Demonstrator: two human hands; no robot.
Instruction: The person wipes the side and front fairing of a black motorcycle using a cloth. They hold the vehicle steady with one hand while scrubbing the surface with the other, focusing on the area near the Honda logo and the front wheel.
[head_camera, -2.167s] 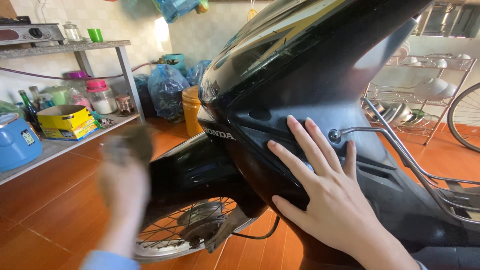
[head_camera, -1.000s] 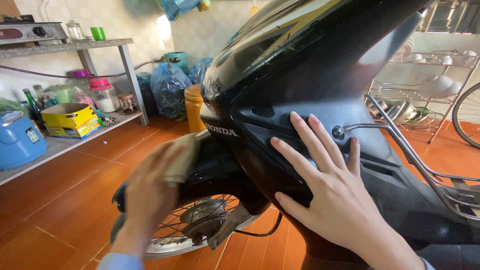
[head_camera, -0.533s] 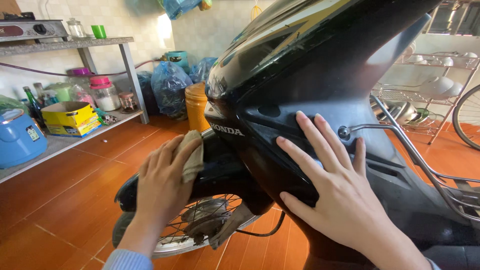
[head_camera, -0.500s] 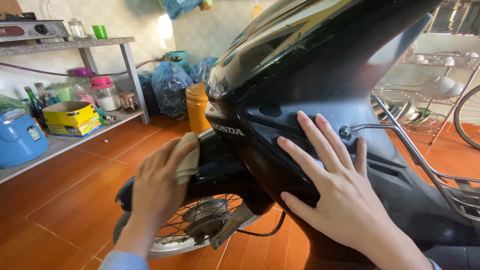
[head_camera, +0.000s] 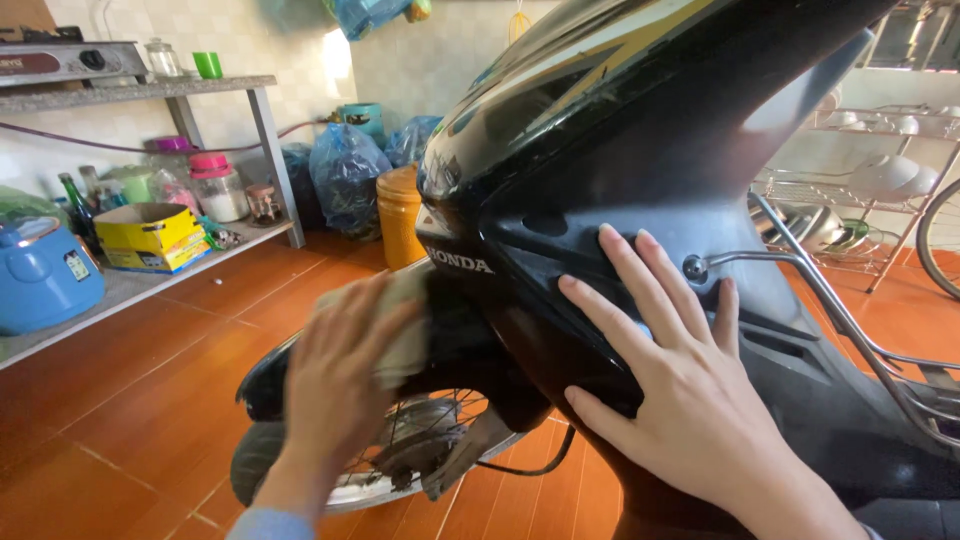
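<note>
At the front of the motorbike (head_camera: 620, 150): a person stands over its glossy black nose panel, both hands on the bodywork.
Left hand (head_camera: 340, 380): blurred with motion, low on the left of the motorbike, just above the front wheel (head_camera: 400, 470).
Left grip: fingers folded over a pale cloth (head_camera: 405, 335), pressing it against the dark panel below the nose; the blur hides the fingertips.
Cloth: bunched between the left palm and the motorbike, touching the bodywork beside the front fork.
Right hand (head_camera: 680, 400): laid flat on the motorbike's inner leg shield, to the right of the cloth.
Right grip: fingers apart and straight, holding nothing, only bracing against the panel.
Metal hook (head_camera: 800, 290): a thin chrome rail on the motorbike, just right of the right fingertips.
Left of the motorbike: a low shelf (head_camera: 150, 285) with a yellow box (head_camera: 150, 238) and a blue cooker (head_camera: 40, 275).
Behind the motorbike: an orange tub (head_camera: 400, 215) and blue bags (head_camera: 345, 175) against the tiled wall.
Right of the motorbike: a wire dish rack (head_camera: 880, 180).
Under the motorbike: orange tiled floor (head_camera: 150, 400).
Progress, as a judgement: wiping is under way at the lower front; the upper nose already shines, but whether it has been wiped cannot be told. The leg shield under the right hand, the wheel and the mudguard (head_camera: 270, 370) look untouched.
</note>
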